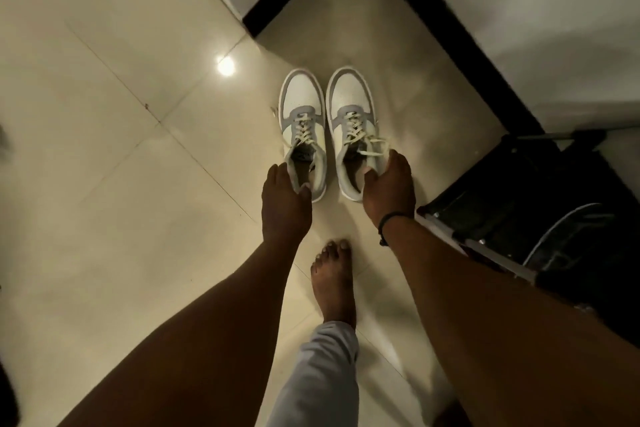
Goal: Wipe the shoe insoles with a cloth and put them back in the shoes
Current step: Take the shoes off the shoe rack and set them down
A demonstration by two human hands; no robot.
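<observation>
Plainly, the two white-and-grey shoes stand side by side on the tiled floor (114,156), toes pointing away from the person. The left shoe (302,121) is pinched at its heel collar by the left hand (284,203), thumb inside the opening. The right hand (389,185) grasps the right shoe (351,121) the same way at its collar, just under the loose laces. No cloth shows, and whether insoles lie inside cannot be told. A bare foot (333,284) stands just behind the pair, a dark rack (540,204) near the right forearm. This looks like the handling of the shoes themselves; if the insoles are in, drawing them out comes next, which calls for fingers reaching deeper inside.
</observation>
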